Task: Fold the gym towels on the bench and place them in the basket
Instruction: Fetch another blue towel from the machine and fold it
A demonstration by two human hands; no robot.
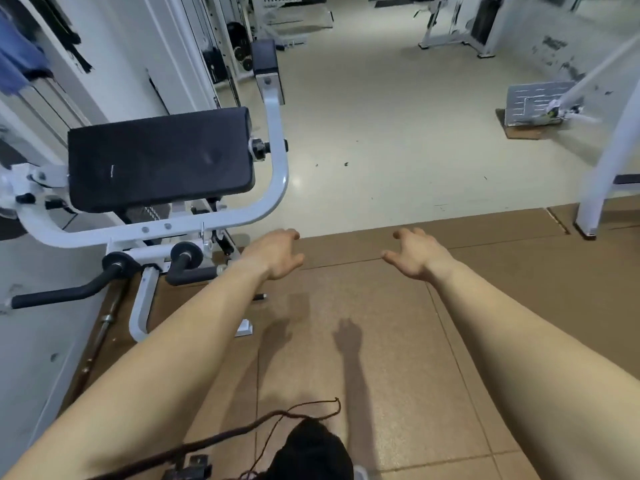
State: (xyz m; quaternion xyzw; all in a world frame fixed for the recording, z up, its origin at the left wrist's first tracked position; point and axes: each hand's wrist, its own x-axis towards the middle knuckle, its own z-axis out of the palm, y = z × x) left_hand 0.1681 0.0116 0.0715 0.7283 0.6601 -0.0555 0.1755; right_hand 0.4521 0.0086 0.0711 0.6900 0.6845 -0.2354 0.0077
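Both my arms reach forward over the brown rubber floor mat (363, 341). My left hand (277, 252) hangs in the air with fingers loosely bent, holding nothing. My right hand (414, 252) is spread beside it, also holding nothing. A black padded bench seat (159, 157) on a white tube frame (277, 161) stands to the left of my left hand; its pad is bare. No towel lies on it and no basket is in view. Some blue cloth (17, 53) hangs at the top left edge, blurred.
Black foam-covered roller bars (114, 268) and a steel barbell (104, 323) lie low by the bench. A white machine post (595, 188) stands at the right. A metal footplate (533, 103) sits further out on the pale floor (381, 133). A dark cord (298, 410) dangles below me.
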